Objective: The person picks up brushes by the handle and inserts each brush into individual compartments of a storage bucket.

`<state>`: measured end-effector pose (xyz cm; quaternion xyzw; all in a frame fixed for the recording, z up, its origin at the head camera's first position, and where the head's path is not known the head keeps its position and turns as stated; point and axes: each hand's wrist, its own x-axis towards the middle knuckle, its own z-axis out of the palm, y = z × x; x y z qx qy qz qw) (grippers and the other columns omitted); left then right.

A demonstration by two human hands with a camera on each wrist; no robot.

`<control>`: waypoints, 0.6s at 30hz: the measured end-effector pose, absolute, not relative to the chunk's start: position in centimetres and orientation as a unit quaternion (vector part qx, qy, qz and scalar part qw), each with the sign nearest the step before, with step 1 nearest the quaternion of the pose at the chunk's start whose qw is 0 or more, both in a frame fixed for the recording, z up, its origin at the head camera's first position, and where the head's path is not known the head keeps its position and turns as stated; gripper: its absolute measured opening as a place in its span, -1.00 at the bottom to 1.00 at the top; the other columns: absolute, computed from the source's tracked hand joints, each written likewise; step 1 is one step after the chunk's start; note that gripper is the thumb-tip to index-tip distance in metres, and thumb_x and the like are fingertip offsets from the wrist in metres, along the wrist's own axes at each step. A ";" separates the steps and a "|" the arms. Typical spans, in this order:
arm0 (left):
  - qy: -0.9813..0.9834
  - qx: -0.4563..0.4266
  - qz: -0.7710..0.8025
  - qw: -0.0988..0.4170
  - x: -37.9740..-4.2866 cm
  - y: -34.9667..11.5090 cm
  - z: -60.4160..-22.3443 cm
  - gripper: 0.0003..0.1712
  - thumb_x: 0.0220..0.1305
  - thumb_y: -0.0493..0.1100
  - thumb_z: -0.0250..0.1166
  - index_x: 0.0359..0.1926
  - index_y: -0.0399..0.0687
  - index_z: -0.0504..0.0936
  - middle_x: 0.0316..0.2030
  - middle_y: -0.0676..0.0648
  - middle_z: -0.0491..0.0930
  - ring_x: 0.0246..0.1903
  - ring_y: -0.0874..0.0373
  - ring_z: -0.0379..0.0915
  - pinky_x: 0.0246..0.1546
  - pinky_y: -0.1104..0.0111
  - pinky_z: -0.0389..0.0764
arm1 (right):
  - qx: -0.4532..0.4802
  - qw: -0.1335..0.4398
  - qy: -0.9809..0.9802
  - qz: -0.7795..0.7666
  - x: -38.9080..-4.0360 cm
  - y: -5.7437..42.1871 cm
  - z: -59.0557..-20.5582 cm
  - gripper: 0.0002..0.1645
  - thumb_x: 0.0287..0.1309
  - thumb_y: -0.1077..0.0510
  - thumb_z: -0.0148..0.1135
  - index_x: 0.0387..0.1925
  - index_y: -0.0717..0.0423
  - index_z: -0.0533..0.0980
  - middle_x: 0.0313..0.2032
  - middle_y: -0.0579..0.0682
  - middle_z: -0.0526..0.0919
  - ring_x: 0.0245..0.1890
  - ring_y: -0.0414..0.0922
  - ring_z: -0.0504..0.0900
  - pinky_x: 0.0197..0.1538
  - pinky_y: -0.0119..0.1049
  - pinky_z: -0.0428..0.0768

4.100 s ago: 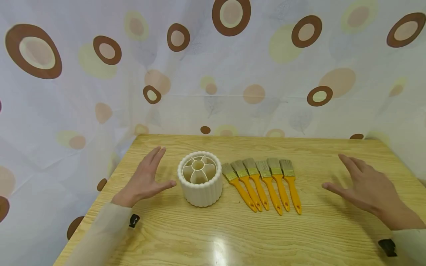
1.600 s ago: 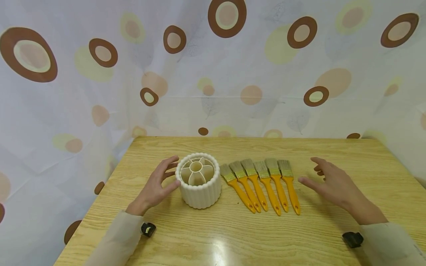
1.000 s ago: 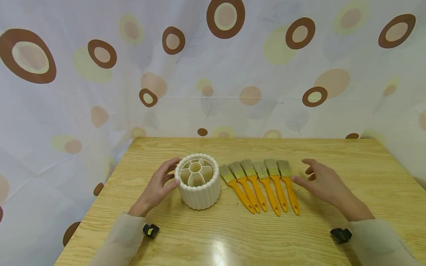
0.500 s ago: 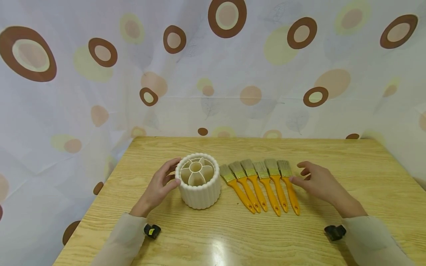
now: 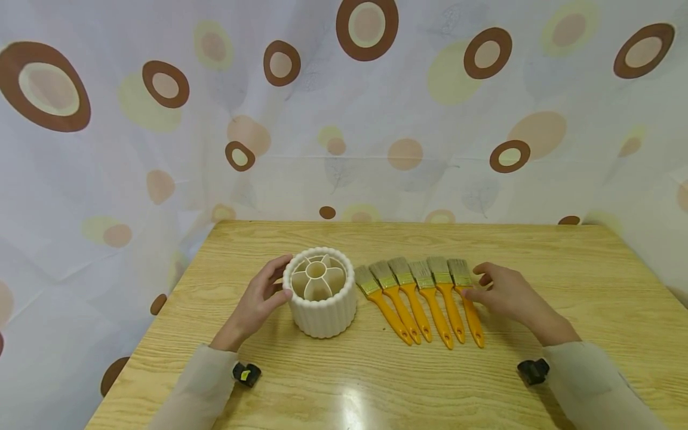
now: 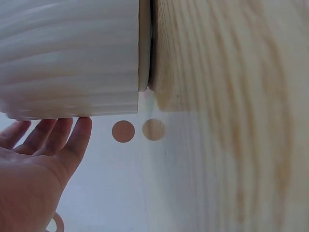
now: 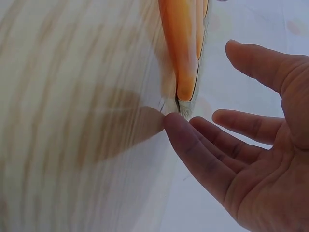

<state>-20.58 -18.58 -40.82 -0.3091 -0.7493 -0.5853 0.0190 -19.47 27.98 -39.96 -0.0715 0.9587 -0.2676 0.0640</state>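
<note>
A white ribbed round holder [image 5: 323, 316], with a flower-shaped divider inside, stands upright on the wooden table. My left hand [image 5: 255, 304] rests its fingertips on the holder's left side, thumb toward the front and fingers toward the back. In the left wrist view, the fingers [image 6: 79, 135] are fairly straight against the ribbed wall. Several flat paintbrushes [image 5: 430, 292] with orange handles lie fanned out to the right of the holder, bristles away from me. At the rightmost paintbrush [image 5: 473, 319], my right hand [image 5: 507, 292] has its thumb over the upper handle, fingers spread and not closed round it.
The wooden table [image 5: 322, 382] ends at a patterned white curtain [image 5: 403, 107] at the back and left. A black wrist device [image 5: 247, 374] sits at my left sleeve, with a matching wrist device [image 5: 533, 371] at my right sleeve.
My left hand moved right to the holder and has stayed there for about a second. My right hand moved left from the table's right side to the rightmost paintbrush. Holder and brushes stayed put.
</note>
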 end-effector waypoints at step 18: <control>-0.748 -0.311 -0.586 0.020 -20.6 -18.6 -40.8 -0.33 0.29 -0.38 0.13 0.38 -0.35 0.14 0.29 -0.28 0.26 0.24 -0.27 0.19 0.15 0.16 0.41 | -0.081 0.071 0.963 -0.247 -20.2 27.6 -40.4 -0.23 0.12 -0.07 0.34 0.15 0.41 0.36 -0.09 0.34 0.54 -0.21 0.14 0.57 -0.25 -0.03 0.58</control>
